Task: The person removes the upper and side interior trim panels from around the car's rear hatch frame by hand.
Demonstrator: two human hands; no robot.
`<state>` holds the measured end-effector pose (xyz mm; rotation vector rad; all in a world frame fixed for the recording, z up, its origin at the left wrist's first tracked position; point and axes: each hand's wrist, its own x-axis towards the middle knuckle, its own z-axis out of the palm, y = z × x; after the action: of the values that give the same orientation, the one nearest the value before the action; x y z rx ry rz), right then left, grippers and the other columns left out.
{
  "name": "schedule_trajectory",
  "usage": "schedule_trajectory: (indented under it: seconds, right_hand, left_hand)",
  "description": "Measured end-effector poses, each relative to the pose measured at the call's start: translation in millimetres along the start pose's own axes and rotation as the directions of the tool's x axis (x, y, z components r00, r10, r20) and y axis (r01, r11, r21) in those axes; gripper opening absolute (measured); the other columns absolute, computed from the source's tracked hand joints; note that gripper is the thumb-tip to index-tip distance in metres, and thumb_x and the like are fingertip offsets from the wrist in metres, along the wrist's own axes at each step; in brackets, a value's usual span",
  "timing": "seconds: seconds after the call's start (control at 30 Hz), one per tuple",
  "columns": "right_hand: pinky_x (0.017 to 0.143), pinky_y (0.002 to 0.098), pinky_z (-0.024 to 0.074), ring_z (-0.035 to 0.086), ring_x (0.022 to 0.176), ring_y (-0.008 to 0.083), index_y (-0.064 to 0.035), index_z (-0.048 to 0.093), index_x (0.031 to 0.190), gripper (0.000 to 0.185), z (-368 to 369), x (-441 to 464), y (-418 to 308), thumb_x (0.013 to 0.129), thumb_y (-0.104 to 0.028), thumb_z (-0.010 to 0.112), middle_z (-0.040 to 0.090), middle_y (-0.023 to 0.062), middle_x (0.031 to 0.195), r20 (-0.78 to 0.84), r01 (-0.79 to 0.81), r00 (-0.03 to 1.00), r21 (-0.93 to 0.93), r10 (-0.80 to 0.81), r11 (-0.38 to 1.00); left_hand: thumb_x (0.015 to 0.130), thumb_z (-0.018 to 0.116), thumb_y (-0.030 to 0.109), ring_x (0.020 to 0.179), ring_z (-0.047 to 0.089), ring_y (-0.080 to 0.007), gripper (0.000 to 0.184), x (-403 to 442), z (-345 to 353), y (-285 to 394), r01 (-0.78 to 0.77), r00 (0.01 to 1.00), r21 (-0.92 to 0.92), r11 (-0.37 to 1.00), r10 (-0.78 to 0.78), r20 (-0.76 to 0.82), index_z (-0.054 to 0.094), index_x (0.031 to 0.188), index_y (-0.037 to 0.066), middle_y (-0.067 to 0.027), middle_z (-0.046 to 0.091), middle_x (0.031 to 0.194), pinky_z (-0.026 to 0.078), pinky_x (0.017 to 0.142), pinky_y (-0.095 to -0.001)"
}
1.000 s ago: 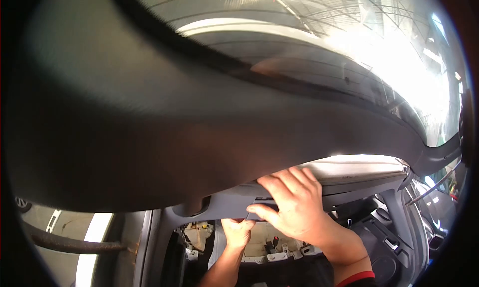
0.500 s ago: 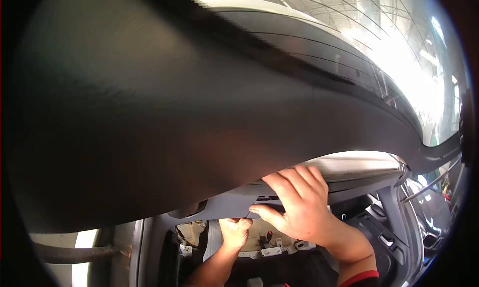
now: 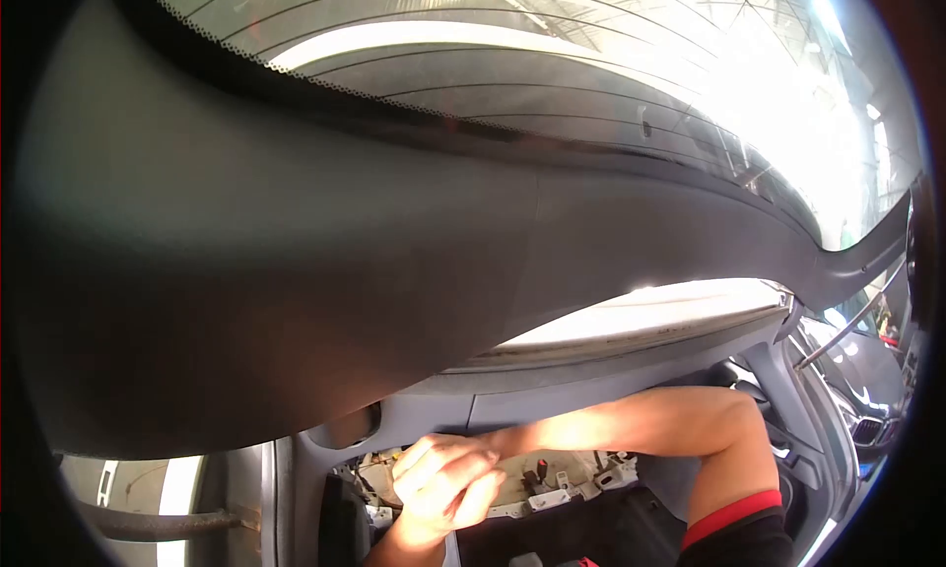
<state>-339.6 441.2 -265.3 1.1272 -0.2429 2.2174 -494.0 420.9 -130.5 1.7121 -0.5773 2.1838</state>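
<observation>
My left hand [image 3: 445, 476] is closed, its fingers curled, just below the lower edge of a grey interior trim panel [image 3: 572, 392]. Whatever it may hold is hidden. From the right, my right forearm reaches across under the panel, and my right hand [image 3: 490, 445] meets the left one there. The left hand covers most of the right hand's fingers, so their grip is out of sight. A thin vertical seam runs down the panel just above both hands.
Overhead hangs a large dark tailgate trim [image 3: 414, 262] with a rear window [image 3: 493, 84] above it. Behind my hands lie exposed light body metal and connectors [image 3: 552, 493]. A dark floor panel [image 3: 591, 533] is below. Another car [image 3: 857, 370] stands at right.
My right hand has left the grey panel's upper edge and moved down and left to my left hand. My left hand has turned and curled. The view has shifted, showing more window.
</observation>
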Motion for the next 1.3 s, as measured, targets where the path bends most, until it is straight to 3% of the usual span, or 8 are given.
schedule_trajectory:
  seconds: [0.2, 0.43, 0.53, 0.57, 0.67, 0.8, 1.07, 1.3]
  right_hand:
    - [0.079, 0.0438, 0.0532, 0.069, 0.086, 0.0337, -0.0019, 0.067, 0.088, 0.014, 96, 86, 79, 0.089, -0.013, 0.058, 0.071, 0.0147, 0.086, -0.482, -0.469, 0.876, -0.856, -0.010, 0.220]
    - [0.079, 0.0414, 0.0524, 0.066, 0.085, 0.0315, 0.0004, 0.064, 0.083, 0.013, 105, 81, 101, 0.087, -0.009, 0.057, 0.069, 0.0140, 0.082, -0.461, -0.396, 0.806, 0.046, -0.371, -0.917]
    - [0.060, 0.0426, 0.0504, 0.064, 0.066, 0.0314, 0.0009, 0.060, 0.069, 0.015, 101, 59, 95, 0.082, -0.007, 0.058, 0.062, 0.0147, 0.066, -0.844, 0.761, 0.498, 0.317, 0.196, -0.566]
    - [0.053, 0.0436, 0.0487, 0.062, 0.058, 0.0304, -0.0015, 0.063, 0.068, 0.016, 111, 71, 83, 0.080, -0.013, 0.062, 0.062, 0.0148, 0.063, -0.754, 0.070, 0.648, 0.204, -0.111, -0.976]
    - [0.054, 0.0427, 0.0500, 0.066, 0.060, 0.0253, -0.0042, 0.066, 0.069, 0.015, 152, 114, 81, 0.076, -0.018, 0.066, 0.064, 0.0094, 0.064, -0.854, 0.691, 0.507, 0.323, 0.115, -0.646]
    - [0.055, 0.0395, 0.0502, 0.066, 0.061, 0.0228, -0.0056, 0.066, 0.068, 0.015, 152, 119, 101, 0.073, -0.020, 0.068, 0.063, 0.0069, 0.064, -0.803, 0.735, 0.576, 0.427, 0.152, -0.526]
    - [0.063, 0.0288, 0.0430, 0.057, 0.070, 0.0129, -0.0136, 0.066, 0.082, 0.008, 181, 108, 194, 0.081, -0.020, 0.071, 0.061, -0.0044, 0.077, -0.529, 0.526, 0.838, 0.722, 0.130, -0.449]
    - [0.090, 0.0445, 0.0522, 0.061, 0.107, 0.0302, -0.0090, 0.071, 0.116, 0.062, 182, 174, 183, 0.065, -0.039, 0.088, 0.064, 0.0092, 0.116, -0.006, -0.015, 0.999, 0.893, -0.044, -0.451]
  left_hand:
    - [0.076, 0.084, 0.005, 0.073, 0.072, -0.0233, 0.027, 10, 7, 6, 0.029, 0.997, 0.233, 0.972, -0.044, 0.060, 0.070, 0.099, 0.004, -0.0083, 0.074, 0.087, 0.057, 0.067, -0.0314]
    - [0.077, 0.081, 0.002, 0.074, 0.073, -0.0244, 0.027, 14, 4, 9, 0.057, 0.993, 0.223, 0.973, -0.078, 0.088, 0.070, 0.103, 0.003, -0.0104, 0.075, 0.088, 0.058, 0.070, -0.0331]
    - [0.077, 0.075, -0.003, 0.071, 0.072, -0.0248, 0.027, 11, -9, 8, -0.002, 1.000, 0.210, 0.978, 0.002, 0.002, 0.068, 0.103, 0.003, -0.0121, 0.075, 0.084, 0.058, 0.070, -0.0348]
    - [0.077, 0.068, -0.006, 0.069, 0.072, -0.0249, 0.026, 8, -12, 9, 0.000, 0.998, 0.204, 0.979, 0.013, -0.061, 0.066, 0.101, 0.003, -0.0125, 0.074, 0.081, 0.057, 0.069, -0.0348]
    - [0.080, 0.061, -0.008, 0.059, 0.064, -0.0207, 0.022, 1, -15, 5, -0.035, 0.989, 0.231, 0.972, 0.066, -0.129, 0.061, 0.100, 0.002, -0.0097, 0.068, 0.074, 0.053, 0.064, -0.0337]
    - [0.089, 0.055, -0.005, 0.055, 0.057, -0.0156, 0.018, -42, 1, 0, 0.082, 0.954, -0.071, 0.994, -0.099, -0.281, 0.052, 0.104, 0.002, -0.0089, 0.060, 0.070, 0.050, 0.058, -0.0309]
    - [0.095, 0.076, 0.022, 0.090, 0.072, -0.0281, 0.052, -97, 27, -14, 0.530, 0.516, -0.843, 0.091, -0.824, 0.235, 0.048, 0.134, 0.001, -0.0156, 0.063, 0.127, 0.062, 0.077, -0.0400]
    - [0.091, 0.081, 0.022, 0.103, 0.071, -0.0320, 0.053, -78, 28, -45, 0.528, 0.654, -0.822, 0.214, -0.719, 0.234, 0.056, 0.130, -0.004, -0.0173, 0.065, 0.122, 0.063, 0.094, -0.0491]
